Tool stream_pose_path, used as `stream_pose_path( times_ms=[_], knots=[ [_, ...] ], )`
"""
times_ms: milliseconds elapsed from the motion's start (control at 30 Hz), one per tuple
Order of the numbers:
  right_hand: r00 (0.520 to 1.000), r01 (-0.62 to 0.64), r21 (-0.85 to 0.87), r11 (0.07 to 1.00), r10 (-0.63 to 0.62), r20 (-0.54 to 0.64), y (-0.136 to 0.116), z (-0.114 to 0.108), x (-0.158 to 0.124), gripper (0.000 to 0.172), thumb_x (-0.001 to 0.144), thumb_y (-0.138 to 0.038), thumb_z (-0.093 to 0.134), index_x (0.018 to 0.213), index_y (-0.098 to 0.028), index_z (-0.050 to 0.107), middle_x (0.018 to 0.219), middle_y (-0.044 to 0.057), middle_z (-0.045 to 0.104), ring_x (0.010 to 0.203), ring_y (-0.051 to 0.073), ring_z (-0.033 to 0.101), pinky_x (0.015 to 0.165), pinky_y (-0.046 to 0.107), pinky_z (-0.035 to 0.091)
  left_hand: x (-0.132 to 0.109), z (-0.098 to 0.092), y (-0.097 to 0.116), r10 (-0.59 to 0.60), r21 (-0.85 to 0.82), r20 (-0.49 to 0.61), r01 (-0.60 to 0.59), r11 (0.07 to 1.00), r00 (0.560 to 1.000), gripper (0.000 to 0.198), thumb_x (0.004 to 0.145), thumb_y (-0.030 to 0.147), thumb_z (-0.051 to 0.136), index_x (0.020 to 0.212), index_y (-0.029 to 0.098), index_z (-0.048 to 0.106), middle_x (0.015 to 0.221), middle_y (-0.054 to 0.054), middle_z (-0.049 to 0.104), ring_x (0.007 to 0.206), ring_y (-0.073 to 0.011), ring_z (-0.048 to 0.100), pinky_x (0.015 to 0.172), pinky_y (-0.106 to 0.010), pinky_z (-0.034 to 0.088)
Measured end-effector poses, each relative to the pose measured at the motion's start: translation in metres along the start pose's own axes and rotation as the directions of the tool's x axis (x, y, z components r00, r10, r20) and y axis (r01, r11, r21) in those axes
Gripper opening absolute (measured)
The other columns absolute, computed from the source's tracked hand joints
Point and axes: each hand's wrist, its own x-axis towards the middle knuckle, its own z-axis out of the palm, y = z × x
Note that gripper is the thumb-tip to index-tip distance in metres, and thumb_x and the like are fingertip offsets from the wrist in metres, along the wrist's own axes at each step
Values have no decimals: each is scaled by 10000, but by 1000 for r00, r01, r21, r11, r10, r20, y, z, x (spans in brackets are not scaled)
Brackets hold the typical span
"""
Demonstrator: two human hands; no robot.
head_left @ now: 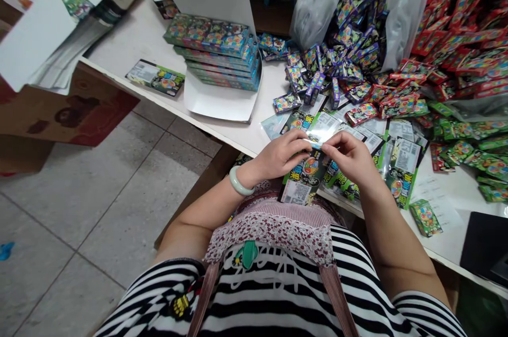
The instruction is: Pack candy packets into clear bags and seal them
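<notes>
My left hand (282, 154), with a pale bangle on its wrist, pinches one side of the upper edge of a printed plastic packet (304, 175). My right hand (351, 156) pinches the other side, with the fingertips of both hands close together. A light bluish strip shows between them; whether it belongs to the packet or is a separate piece, I cannot tell. The packet hangs at the table's front edge, its barcode panel at the bottom. More flat printed packets (405, 167) lie overlapping beneath and beside my right hand. Beyond my hands lie small purple boxes (286, 102) and red boxes (361, 113).
A stack of filled display boxes (214, 51) stands in a white tray (218, 101) at left, near one flat packet (154, 78). Heaps of purple, red and green boxes (492, 162) spread to the right. A single green box (425, 218) and a black object (486, 244) lie near the front edge.
</notes>
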Motion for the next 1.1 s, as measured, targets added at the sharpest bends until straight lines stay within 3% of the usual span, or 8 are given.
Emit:
stream_pose_path(
  times_ms=[133,333,567,900,1100],
  knots=[
    [998,-70,50,996,70,-6,1,3,6,342,743,-507,760,699,-216,586,614,-33,596,546,111,486,531,268,376,-1,4,0,-24,8,-22,24,1000,999,255,941,159,568,1169,263,521,1142,-84,572,1093,-229,591,919,-414,545],
    [996,-73,20,997,74,-47,-3,5,10,307,749,-468,741,694,-213,578,610,-34,580,556,109,475,543,267,357,-2,6,4,-84,30,-38,85,996,996,269,930,186,592,1186,242,528,1213,-104,560,1166,-252,573,988,-459,530],
    [997,-58,36,998,60,-55,0,8,10,386,776,-565,722,701,-221,563,604,-35,542,554,113,450,531,262,351,-2,8,6,-96,50,-85,100,994,992,236,941,178,575,1171,218,539,1233,-115,564,1179,-248,582,1000,-467,536],
    [994,-71,-21,997,69,-89,-1,9,11,362,777,-548,686,698,-216,568,606,-38,538,564,114,457,560,277,342,-4,10,6,-107,124,-84,117,985,991,228,950,176,565,1173,205,523,1280,-138,559,1228,-260,576,1026,-491,536],
    [992,-82,-30,996,78,-95,1,9,10,307,776,-499,668,709,-216,569,603,-33,556,549,116,465,542,270,337,2,10,12,-202,99,-36,204,974,979,118,945,186,563,1058,190,531,1248,-139,567,1259,-261,559,1070,-493,507]
  ],
)
